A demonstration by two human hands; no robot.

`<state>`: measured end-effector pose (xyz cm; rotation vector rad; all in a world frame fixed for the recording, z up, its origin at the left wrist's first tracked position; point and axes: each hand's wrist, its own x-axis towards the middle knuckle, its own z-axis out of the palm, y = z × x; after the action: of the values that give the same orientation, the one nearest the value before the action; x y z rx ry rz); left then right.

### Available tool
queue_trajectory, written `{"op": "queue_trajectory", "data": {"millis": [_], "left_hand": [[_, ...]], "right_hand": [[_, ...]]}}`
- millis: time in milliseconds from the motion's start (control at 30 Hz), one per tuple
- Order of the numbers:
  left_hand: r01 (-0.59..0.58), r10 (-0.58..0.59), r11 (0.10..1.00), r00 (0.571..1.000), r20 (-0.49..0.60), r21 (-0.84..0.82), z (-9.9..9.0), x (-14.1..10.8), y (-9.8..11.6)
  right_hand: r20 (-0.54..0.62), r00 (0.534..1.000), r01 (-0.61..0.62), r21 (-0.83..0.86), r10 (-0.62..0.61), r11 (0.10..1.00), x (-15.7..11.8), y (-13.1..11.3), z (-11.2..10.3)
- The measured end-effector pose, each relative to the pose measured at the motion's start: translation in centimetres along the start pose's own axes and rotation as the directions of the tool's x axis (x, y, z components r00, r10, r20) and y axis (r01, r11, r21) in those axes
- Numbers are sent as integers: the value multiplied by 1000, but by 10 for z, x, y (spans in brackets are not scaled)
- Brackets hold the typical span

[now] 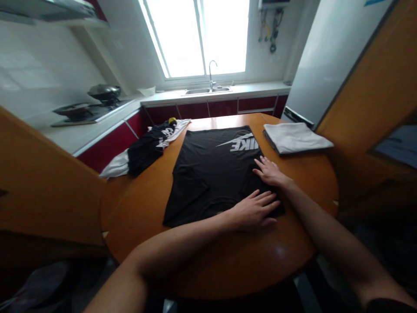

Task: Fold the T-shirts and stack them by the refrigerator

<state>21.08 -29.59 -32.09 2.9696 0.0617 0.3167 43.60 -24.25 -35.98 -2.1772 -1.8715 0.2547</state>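
A black T-shirt [215, 163] with a white printed logo lies spread flat on the round wooden table [140, 208]. Its neckline faces me, and both sleeves lie over the body of the shirt. My left hand [256, 209] rests flat with fingers spread on the near right shoulder of the shirt. Just beyond it, my right hand [270, 171] lies open on the shirt's right edge by the sleeve. Neither hand grips the cloth.
Folded light cloth [295, 137] sits stacked on the table's right side. A crumpled black-and-white garment [148, 150] lies along the left edge. Behind are a counter with a sink [208, 91], a stove with pans [104, 92] and a fridge [332, 56].
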Motion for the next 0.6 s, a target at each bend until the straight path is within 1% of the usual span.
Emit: {"op": "queue_trajectory", "data": {"millis": [100, 233, 333, 433, 500, 533, 600], "left_hand": [[-10, 13, 998, 998, 54, -60, 8, -1, -5], [-51, 62, 991, 994, 90, -120, 8, -1, -5], [-55, 72, 991, 989, 131, -124, 8, 0, -3], [-51, 64, 994, 990, 130, -100, 6, 1, -1], [-31, 39, 997, 994, 106, -69, -1, 3, -1], [-5, 8, 999, 996, 90, -41, -5, 3, -1], [87, -90, 995, 994, 69, 48, -17, 4, -3]], "right_hand": [[7, 1000, -29, 34, 28, 999, 2, -1, -10], [-40, 995, -88, 89, 92, 992, 3, -2, -21], [15, 996, -91, 87, 90, 992, 2, -2, -21], [65, 994, -90, 56, 86, 994, 2, -2, -19], [73, 993, -91, 49, 88, 995, 2, -2, -18], [76, 993, -93, 51, 89, 994, 2, -2, -18], [82, 992, -96, 58, 91, 994, 3, -2, -18]]}}
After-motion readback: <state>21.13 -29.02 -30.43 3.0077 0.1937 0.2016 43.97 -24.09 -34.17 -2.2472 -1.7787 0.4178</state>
